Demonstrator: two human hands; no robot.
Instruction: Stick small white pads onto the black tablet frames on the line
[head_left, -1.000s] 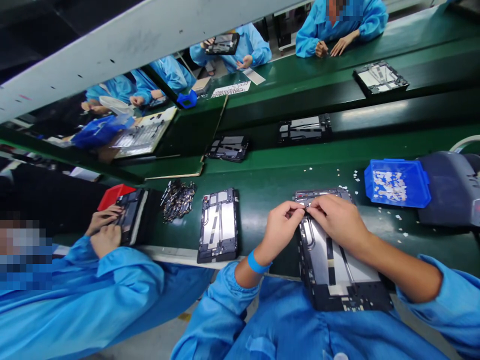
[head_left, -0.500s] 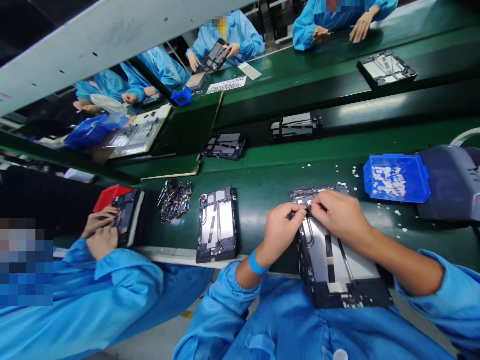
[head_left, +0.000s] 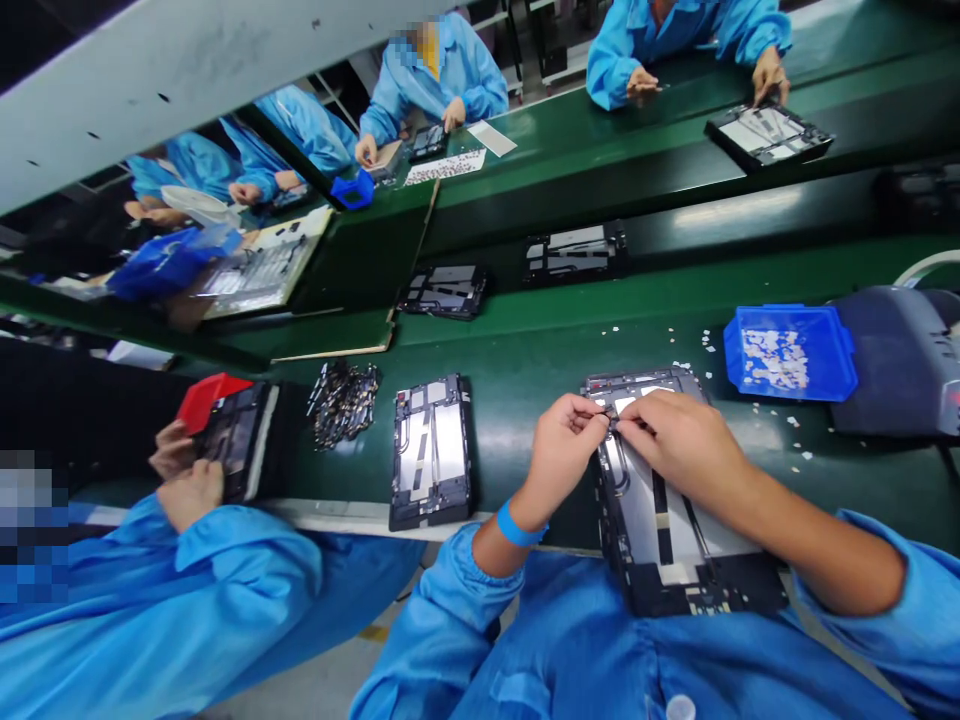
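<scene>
Left hand: the left hand (head_left: 564, 440) is curled, fingertips pinched at the top edge of the tablet frame (head_left: 667, 510).
Right hand: the right hand (head_left: 679, 440) is fingers-down, meeting the left; what they pinch is too small to tell.
Frame: lying on the green belt (head_left: 525, 370), near edge over the lap.
Surface: white scraps scattered; blue tray (head_left: 789, 352) to the right, second frame (head_left: 431, 450) to the left.
Room: blue-coated co-workers line both sides.

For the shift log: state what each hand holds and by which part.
Both the left hand and the right hand pinch something tiny at the far end of the tablet frame; what it is cannot be told.
</scene>
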